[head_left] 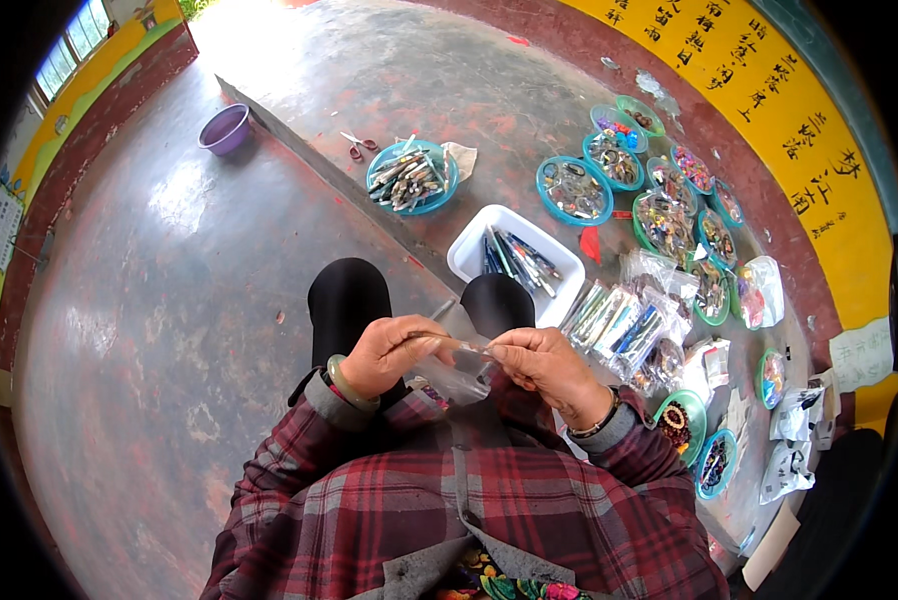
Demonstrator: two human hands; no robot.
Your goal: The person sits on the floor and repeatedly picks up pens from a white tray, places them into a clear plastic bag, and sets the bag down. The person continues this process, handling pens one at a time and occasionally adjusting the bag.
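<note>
Both hands meet above my lap, with a clear plastic bag hanging crumpled between them. My left hand is closed, pinching the bag's edge between thumb and fingers; a thin grey stick-like piece juts up beside its fingertips. Opposite it, my right hand is closed too, thumb and forefinger gripping the other side of the edge. Whether a small item is also in the fingers, I cannot make out. Just beyond my knees stands a white plastic basin with several pens lying in it.
Farther ahead, a blue basket is heaped with pens, near red-handled scissors. Bagged pens lie to the right, beside many round baskets of beads and bracelets. A purple basin sits at far left, past a floor step.
</note>
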